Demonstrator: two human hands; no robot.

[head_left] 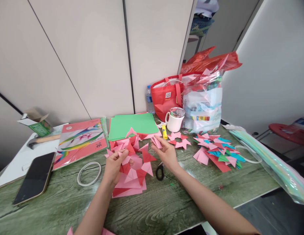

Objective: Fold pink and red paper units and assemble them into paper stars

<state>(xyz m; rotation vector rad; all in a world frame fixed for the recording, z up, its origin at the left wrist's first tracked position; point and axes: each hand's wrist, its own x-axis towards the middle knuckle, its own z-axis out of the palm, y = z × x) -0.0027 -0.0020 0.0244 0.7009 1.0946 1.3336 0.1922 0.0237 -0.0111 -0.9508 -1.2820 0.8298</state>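
My left hand (115,166) is closed on a folded pink paper piece (125,157) over a heap of red and pink folded paper shapes (134,169) on the green wood-grain table (166,205). My right hand (166,152) pinches another small pink folded piece (157,142) just to the right of the heap. Black-handled scissors (160,171) lie under my right wrist. A stack of green paper sheets (133,125) lies behind the heap.
A phone (35,178), a tape ring (89,173) and a paper pack (79,142) lie left. A white mug (175,120), a glue stick (164,132), a red bag (166,96), a plastic bag (203,107) and multicoloured folded pieces (219,151) are to the right.
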